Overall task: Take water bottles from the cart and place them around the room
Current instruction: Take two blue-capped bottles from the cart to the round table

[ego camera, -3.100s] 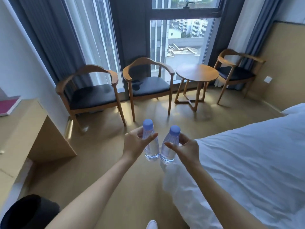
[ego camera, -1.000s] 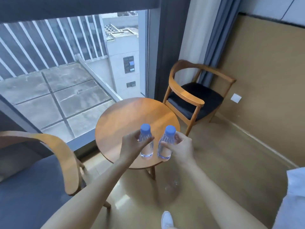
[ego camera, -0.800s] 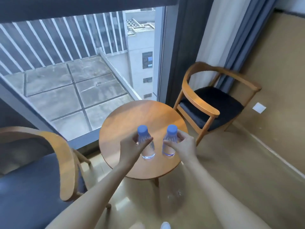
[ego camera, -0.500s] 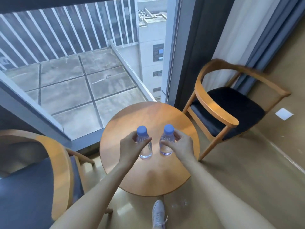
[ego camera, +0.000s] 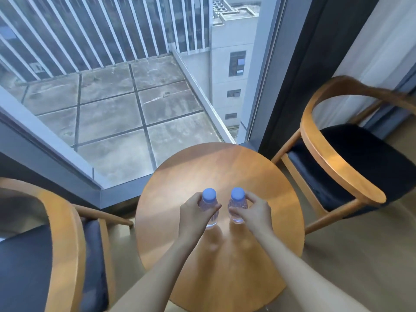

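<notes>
By a tall window, over a round wooden tabletop (ego camera: 225, 176), two small clear plastic water bottles with blue caps (ego camera: 209, 209) (ego camera: 236, 208) held upright, left hand (ego camera: 194, 213) and right hand (ego camera: 254, 212) fingers clamped round the shoulders; likely light, slightly squashy, best gripped mid-body.

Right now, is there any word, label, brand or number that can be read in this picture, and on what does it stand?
None can be read.
Left bottle: clear, no label legible; the left hand covers part of it.
Right bottle: same, under the right hand.
Table and chairs: no text.
Building outside: no sign legible.
</notes>
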